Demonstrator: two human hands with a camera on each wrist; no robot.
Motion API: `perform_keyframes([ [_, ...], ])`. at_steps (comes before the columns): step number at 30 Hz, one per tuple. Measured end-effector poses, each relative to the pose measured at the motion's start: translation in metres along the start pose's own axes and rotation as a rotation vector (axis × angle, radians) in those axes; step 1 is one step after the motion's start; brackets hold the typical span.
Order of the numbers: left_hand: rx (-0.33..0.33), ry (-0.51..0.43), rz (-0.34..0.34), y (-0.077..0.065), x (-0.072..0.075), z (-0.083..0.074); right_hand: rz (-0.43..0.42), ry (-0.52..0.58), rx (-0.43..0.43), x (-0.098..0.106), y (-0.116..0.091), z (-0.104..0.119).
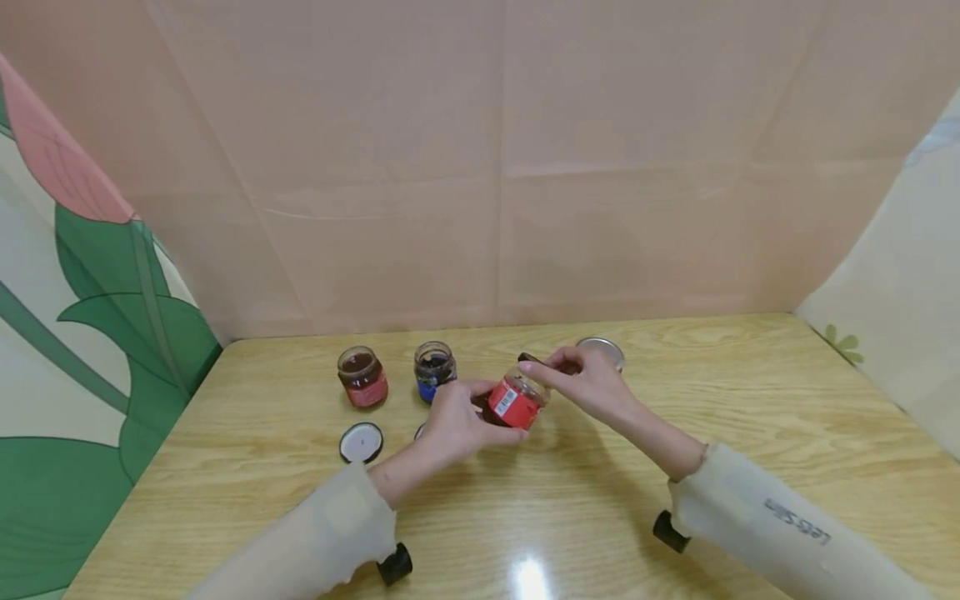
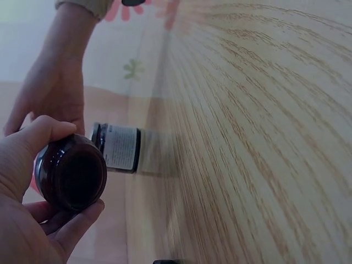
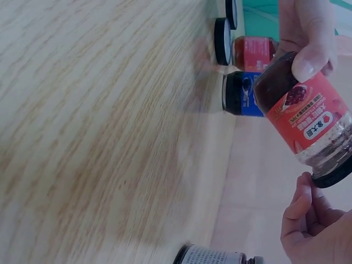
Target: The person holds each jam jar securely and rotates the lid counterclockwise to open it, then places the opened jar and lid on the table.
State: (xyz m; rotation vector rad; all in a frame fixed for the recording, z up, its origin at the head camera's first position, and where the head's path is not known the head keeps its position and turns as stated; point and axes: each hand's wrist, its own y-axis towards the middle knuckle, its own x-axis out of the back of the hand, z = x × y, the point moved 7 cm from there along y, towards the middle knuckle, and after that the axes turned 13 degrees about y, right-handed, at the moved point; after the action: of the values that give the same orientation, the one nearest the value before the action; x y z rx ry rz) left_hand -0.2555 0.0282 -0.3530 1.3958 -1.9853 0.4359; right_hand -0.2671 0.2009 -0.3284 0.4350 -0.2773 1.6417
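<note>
My left hand (image 1: 457, 425) grips a glass jar (image 1: 517, 404) with a red label and dark contents, holding it tilted above the table. In the right wrist view, the left thumb presses on the jar's side, near its dark lower end. A black lid (image 3: 334, 172) sits at the jar's mouth. Fingers of my right hand (image 1: 588, 383) pinch this lid at its edge. The left wrist view shows the dark round base of the jar (image 2: 77, 175), with left thumb and fingers around it; the lid is hidden there.
Behind the hands, a lidless red-label jar (image 1: 363, 379) and a lidless blue-label jar (image 1: 431, 371) stand on the wooden table (image 1: 247, 500). A lid (image 1: 361, 442) lies in front of them, another partly behind the left hand. A white-label jar (image 2: 120, 147) stands behind the right hand.
</note>
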Motion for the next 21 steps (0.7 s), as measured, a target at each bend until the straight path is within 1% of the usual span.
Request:
perform_keyframes([
  [3, 0.016, -0.027, 0.017, -0.0007, -0.0015, 0.0017, 0.026, 0.019, 0.008, -0.0007, -0.0004, -0.0001],
  [5, 0.032, -0.053, 0.032, -0.0012, -0.0028, 0.0031, 0.075, 0.055, 0.023, -0.0016, -0.0007, -0.0004],
  [10, 0.051, -0.125, 0.076, -0.0023, -0.0049, 0.0068, 0.265, 0.231, 0.097, -0.0042, -0.0032, 0.0001],
  [14, 0.03, -0.159, 0.103, -0.0035, -0.0048, 0.006, 0.385, 0.349, 0.152, -0.006, -0.0061, 0.0025],
  [16, 0.019, -0.168, 0.109, -0.0039, -0.0045, 0.0051, 0.412, 0.383, 0.165, -0.0068, -0.0065, 0.0037],
  [18, 0.012, -0.172, 0.112, -0.0041, -0.0041, 0.0048, 0.419, 0.395, 0.166, -0.0076, -0.0069, 0.0043],
  [20, 0.014, -0.169, 0.111, -0.004, -0.0038, 0.0053, 0.399, 0.385, 0.163, -0.0088, -0.0066, 0.0043],
  [21, 0.012, -0.165, 0.109, -0.0038, -0.0036, 0.0054, 0.378, 0.364, 0.163, -0.0095, -0.0062, 0.0042],
])
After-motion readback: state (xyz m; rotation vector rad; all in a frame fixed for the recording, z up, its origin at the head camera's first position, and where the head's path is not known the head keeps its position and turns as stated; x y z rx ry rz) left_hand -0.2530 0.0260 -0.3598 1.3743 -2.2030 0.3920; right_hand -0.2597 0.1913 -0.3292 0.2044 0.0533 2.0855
